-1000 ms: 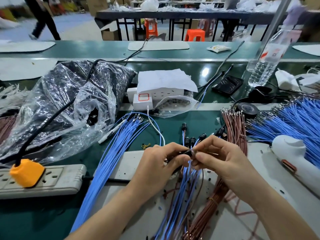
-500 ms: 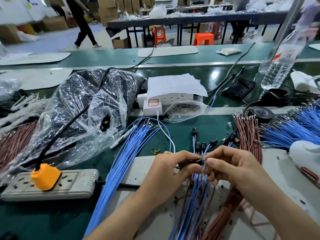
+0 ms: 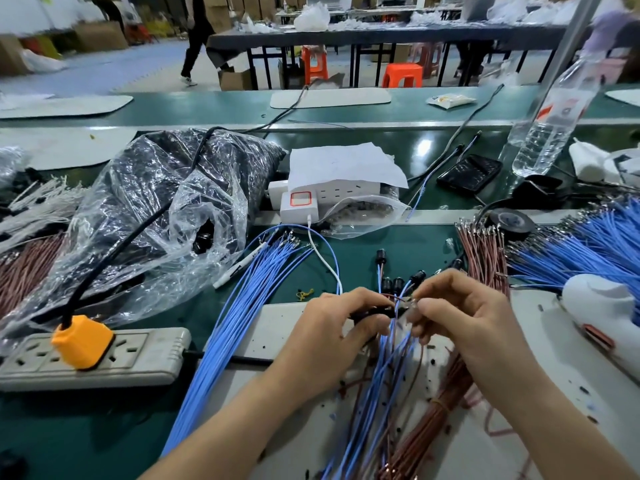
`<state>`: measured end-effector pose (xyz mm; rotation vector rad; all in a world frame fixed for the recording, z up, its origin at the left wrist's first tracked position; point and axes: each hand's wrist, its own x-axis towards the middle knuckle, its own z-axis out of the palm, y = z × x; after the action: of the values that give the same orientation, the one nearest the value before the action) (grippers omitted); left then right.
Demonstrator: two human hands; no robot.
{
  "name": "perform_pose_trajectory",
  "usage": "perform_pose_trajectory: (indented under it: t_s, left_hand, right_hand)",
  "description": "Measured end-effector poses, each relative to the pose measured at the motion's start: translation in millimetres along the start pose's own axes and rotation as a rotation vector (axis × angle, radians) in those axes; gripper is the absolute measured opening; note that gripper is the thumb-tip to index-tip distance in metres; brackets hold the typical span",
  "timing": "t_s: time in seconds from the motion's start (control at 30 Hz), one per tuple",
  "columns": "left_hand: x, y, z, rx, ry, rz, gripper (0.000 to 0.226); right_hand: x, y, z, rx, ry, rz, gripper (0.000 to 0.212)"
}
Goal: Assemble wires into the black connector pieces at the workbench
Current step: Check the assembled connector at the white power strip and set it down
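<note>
floor (image 3: 86, 76) blue-grey | long dark table (image 3: 381, 32) | orange stools (image 3: 403, 73) | cardboard boxes (image 3: 100, 36)

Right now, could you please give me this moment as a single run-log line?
step: wire insertion | left hand: grips small black plastic connector piece | right hand: pinches thin wire end at connector | seating: hidden

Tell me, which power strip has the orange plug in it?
The grey power strip at front left holds the orange plug; the white power strip behind carries a white charger and paper.
</note>
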<state>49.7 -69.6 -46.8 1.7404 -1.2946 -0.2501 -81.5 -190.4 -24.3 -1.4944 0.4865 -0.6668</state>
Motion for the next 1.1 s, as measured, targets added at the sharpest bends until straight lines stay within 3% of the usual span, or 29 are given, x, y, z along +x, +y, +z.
perform_pose_trajectory:
  t_s: [0.17,0.37,0.63,0.97,1.1]
  left_hand:
    - [0,3,-1,-0.074,0.078,0.038,0.023]
    - [-1,7,-3,-0.137,0.108,0.079,0.042]
    - [-3,1,-1,-0.225,0.093,0.088,0.031]
    - [-1,0,-1,-0.109,0.133,0.152,0.035]
    - [-1,0,-1,-0.092,0.153,0.134,0.024]
  right_hand:
    - [-1,-4,-1,0.084,0.04,-0.063,0.029]
    - [-8,-6,9,0.117,0.004,-0.101,0.028]
    - [-15,-12,19,0.025,-0.003,-0.225,0.01]
    - [-16,-6,19,-0.098,-0.027,-0.259,0.011]
    - [-14,-1,17,-0.21,0.001,-0.25,0.015]
